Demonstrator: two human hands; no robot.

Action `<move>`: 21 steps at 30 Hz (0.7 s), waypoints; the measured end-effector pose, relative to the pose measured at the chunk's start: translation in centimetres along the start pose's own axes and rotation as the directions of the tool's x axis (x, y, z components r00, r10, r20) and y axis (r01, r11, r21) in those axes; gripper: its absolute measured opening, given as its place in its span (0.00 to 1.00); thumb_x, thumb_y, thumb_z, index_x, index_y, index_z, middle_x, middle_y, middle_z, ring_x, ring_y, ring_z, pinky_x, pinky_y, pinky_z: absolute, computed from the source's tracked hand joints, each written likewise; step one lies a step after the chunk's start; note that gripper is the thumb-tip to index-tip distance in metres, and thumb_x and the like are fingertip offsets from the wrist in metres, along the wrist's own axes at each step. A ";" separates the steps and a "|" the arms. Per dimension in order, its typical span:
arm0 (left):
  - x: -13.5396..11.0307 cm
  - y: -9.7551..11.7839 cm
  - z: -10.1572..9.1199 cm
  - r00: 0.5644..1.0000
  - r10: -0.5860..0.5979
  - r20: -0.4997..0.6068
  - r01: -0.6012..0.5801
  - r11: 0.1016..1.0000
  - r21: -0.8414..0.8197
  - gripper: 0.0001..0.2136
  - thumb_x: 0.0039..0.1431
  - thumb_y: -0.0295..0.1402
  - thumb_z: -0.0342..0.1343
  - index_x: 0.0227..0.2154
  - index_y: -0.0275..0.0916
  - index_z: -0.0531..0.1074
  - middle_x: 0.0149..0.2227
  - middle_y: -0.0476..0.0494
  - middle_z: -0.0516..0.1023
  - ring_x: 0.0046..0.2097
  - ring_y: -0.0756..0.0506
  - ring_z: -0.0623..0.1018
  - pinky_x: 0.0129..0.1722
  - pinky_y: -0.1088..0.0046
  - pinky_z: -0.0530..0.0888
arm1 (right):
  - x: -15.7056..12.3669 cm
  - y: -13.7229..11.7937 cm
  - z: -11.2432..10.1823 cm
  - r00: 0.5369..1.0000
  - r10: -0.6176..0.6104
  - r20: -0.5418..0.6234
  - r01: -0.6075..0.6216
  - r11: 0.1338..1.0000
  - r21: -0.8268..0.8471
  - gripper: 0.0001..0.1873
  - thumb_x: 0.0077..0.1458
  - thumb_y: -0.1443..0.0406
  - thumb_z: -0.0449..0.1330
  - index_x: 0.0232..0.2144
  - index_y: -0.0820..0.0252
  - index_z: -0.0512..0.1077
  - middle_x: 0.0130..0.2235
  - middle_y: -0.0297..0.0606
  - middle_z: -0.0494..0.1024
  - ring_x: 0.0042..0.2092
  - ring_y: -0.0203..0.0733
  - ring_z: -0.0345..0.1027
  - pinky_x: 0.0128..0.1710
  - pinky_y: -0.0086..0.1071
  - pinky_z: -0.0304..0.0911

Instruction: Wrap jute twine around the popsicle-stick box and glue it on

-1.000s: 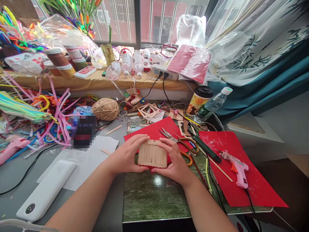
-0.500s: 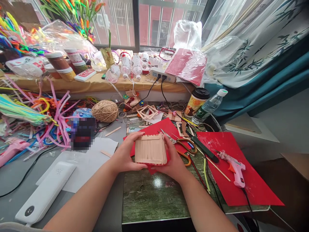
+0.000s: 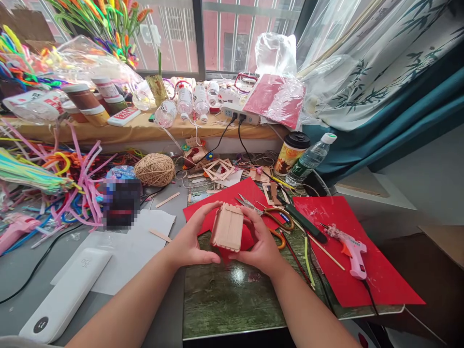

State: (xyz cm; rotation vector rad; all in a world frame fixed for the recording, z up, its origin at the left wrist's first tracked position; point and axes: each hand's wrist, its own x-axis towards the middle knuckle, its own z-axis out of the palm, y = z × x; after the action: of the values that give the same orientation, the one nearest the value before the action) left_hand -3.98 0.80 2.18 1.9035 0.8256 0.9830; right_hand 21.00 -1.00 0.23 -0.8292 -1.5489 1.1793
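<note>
Between my hands is a small box built of wooden craft sticks (image 3: 232,227), tilted, with one flat face and a side with scalloped stick ends showing. My left hand (image 3: 194,237) curves round its left side, fingertips at the top edge and thumb low near the bottom corner. On the other side, my right hand (image 3: 259,241) grips it, fingers along the upper right edge and thumb under the lower edge. Beneath and behind the box lies a red sheet (image 3: 210,203). Scissors with orange handles (image 3: 279,217) rest just beyond my right fingers.
At right, a pink glue gun (image 3: 353,251) lies on another red sheet (image 3: 384,280). A green-handled tool (image 3: 306,223), a cup (image 3: 290,154) and a water bottle (image 3: 311,159) sit nearby. Twine (image 3: 154,169), white paper (image 3: 123,256), a power bank (image 3: 67,295) and pipe cleaners (image 3: 32,169) are left.
The craft-stick box has been turned between my hands, so its broad face looks narrower and a left side now shows. My left fingers and thumb have spread wider around it.
</note>
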 end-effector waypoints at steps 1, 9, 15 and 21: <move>-0.1 -0.1 0.1 1.000 0.011 -0.001 -0.011 1.000 0.009 0.56 0.45 0.58 0.73 0.73 0.49 0.52 0.73 0.32 0.57 0.72 0.26 0.60 0.72 0.44 0.58 | -0.1 0.0 0.1 1.000 -0.007 -0.001 0.007 0.999 -0.031 0.57 0.41 0.54 0.81 0.69 0.43 0.59 0.71 0.46 0.62 0.69 0.59 0.62 0.69 0.56 0.59; -0.3 0.1 0.5 0.999 0.044 0.002 -0.044 0.994 0.097 0.54 0.46 0.50 0.75 0.73 0.50 0.54 0.70 0.33 0.58 0.72 0.25 0.57 0.71 0.42 0.60 | -0.6 -0.6 0.0 0.991 -0.124 0.052 0.130 0.982 -0.139 0.57 0.45 0.51 0.78 0.71 0.45 0.56 0.71 0.45 0.61 0.71 0.62 0.56 0.71 0.58 0.54; -0.4 0.5 1.4 0.996 0.086 -0.029 -0.083 0.993 0.084 0.55 0.43 0.51 0.76 0.72 0.46 0.54 0.70 0.30 0.59 0.72 0.26 0.60 0.70 0.43 0.63 | -0.5 -1.4 0.0 0.969 -0.239 0.065 0.248 0.924 -0.290 0.56 0.43 0.61 0.75 0.71 0.47 0.57 0.68 0.44 0.65 0.69 0.63 0.58 0.70 0.58 0.56; -0.5 0.3 2.2 0.974 0.192 -0.118 -0.156 0.952 0.263 0.55 0.39 0.53 0.74 0.70 0.44 0.58 0.66 0.31 0.68 0.66 0.26 0.69 0.67 0.44 0.66 | -0.9 -1.4 0.4 0.958 -0.283 0.031 0.277 0.899 -0.340 0.56 0.40 0.61 0.72 0.70 0.47 0.56 0.67 0.44 0.66 0.67 0.65 0.60 0.69 0.60 0.56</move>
State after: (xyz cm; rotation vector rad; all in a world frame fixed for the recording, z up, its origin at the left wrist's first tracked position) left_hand -2.31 -0.54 1.45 2.1734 0.9126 1.1788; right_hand 20.90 -2.34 1.29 -0.8011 -1.8173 0.7008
